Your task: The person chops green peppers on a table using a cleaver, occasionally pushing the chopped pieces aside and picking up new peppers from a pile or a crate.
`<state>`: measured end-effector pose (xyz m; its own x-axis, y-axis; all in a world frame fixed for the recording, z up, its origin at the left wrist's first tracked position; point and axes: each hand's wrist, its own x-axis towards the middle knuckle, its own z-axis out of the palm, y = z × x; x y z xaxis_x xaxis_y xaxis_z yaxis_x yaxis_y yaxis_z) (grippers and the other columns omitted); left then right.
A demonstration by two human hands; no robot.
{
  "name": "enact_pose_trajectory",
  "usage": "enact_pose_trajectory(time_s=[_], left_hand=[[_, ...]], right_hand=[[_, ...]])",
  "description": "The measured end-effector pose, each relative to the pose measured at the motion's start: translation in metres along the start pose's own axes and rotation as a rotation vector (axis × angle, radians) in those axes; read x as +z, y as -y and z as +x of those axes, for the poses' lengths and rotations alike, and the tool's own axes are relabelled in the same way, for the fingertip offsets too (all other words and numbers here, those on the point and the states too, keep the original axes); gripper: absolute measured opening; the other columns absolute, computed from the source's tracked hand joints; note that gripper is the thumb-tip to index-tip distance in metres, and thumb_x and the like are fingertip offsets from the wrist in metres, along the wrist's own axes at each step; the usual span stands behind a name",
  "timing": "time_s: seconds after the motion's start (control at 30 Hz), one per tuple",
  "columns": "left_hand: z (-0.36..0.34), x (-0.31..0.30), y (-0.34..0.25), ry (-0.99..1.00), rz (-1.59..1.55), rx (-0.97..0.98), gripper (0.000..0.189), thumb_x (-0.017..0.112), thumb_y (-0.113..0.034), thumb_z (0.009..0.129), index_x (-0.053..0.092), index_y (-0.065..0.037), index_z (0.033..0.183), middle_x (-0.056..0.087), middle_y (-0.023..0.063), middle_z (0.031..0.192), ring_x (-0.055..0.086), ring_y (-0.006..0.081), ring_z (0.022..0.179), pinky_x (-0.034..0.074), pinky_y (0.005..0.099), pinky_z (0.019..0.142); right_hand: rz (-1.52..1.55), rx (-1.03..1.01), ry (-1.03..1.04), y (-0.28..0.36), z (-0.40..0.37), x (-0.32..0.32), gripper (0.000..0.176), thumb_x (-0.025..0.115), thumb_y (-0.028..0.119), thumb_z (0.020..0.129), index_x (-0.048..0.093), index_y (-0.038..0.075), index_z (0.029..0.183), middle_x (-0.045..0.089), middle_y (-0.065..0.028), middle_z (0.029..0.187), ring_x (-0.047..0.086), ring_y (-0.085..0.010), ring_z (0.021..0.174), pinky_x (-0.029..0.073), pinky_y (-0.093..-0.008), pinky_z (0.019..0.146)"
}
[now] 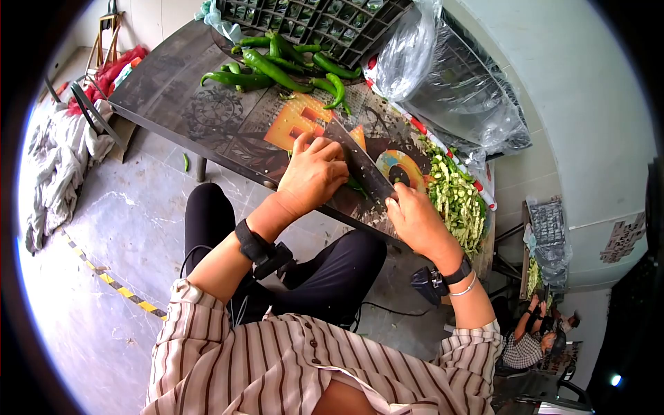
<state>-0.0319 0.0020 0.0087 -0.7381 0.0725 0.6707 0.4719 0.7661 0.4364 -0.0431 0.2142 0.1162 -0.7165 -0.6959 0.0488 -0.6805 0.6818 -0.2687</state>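
Note:
My right hand [413,211] is wrapped round the handle of a broad dark knife [365,169], whose blade slants up and left across the table. Curled close beside the blade, my left hand [312,173] presses down on a green chili pepper [356,185]; only a bit of the pepper shows, the rest being under the fingers. Several whole green chili peppers [277,66] lie in a heap beyond my hands. To the right of the knife is a pile of chopped green pepper [453,200].
A black plastic crate [315,24] stands at the table's far side, next to clear plastic bags [449,76]. The dark patterned table [166,83] ends just before my knees. White cloth [66,162] lies on the floor at left. Another person [527,342] works at far right.

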Motion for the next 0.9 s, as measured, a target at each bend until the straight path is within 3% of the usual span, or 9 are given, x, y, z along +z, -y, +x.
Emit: enact_pose_trajectory(time_s=[0.4,0.5,0.7,0.9], left_hand=[[0.000,-0.002,-0.003,0.003,-0.043,-0.013,0.006,0.071,-0.018,0.073,0.067,-0.016,0.076,0.056,-0.0030,0.090,0.052,0.0178,0.098,0.030,0.0435,0.102],[0.001,-0.001,-0.004,0.032,-0.029,-0.037,0.006,0.072,-0.018,0.073,0.067,-0.016,0.075,0.056,-0.0031,0.090,0.053,0.0175,0.098,0.030,0.0443,0.102],[0.001,-0.002,-0.003,0.019,-0.018,-0.025,0.006,0.072,-0.019,0.073,0.068,-0.015,0.076,0.057,-0.0036,0.089,0.053,0.0168,0.098,0.030,0.0440,0.102],[0.002,-0.002,-0.004,0.011,-0.036,-0.033,0.006,0.072,-0.019,0.072,0.068,-0.015,0.074,0.056,-0.0033,0.088,0.053,0.0168,0.098,0.031,0.0432,0.102]], right_hand=[[-0.013,0.051,0.105,-0.005,0.006,0.000,0.018,0.052,0.012,0.092,0.049,-0.006,0.088,0.059,-0.0273,0.078,0.059,-0.0449,0.079,0.046,-0.0503,0.069],[0.050,0.100,0.084,-0.005,0.011,0.009,0.017,0.052,0.011,0.091,0.048,-0.005,0.088,0.059,-0.0274,0.075,0.059,-0.0453,0.078,0.046,-0.0504,0.069],[0.092,-0.019,-0.165,-0.013,0.034,0.027,0.020,0.053,0.012,0.091,0.048,-0.007,0.086,0.059,-0.0282,0.076,0.060,-0.0447,0.072,0.046,-0.0494,0.063],[0.140,0.128,-0.126,-0.007,0.016,0.010,0.019,0.055,0.011,0.091,0.048,-0.006,0.086,0.058,-0.0273,0.071,0.059,-0.0451,0.071,0.045,-0.0477,0.062]])
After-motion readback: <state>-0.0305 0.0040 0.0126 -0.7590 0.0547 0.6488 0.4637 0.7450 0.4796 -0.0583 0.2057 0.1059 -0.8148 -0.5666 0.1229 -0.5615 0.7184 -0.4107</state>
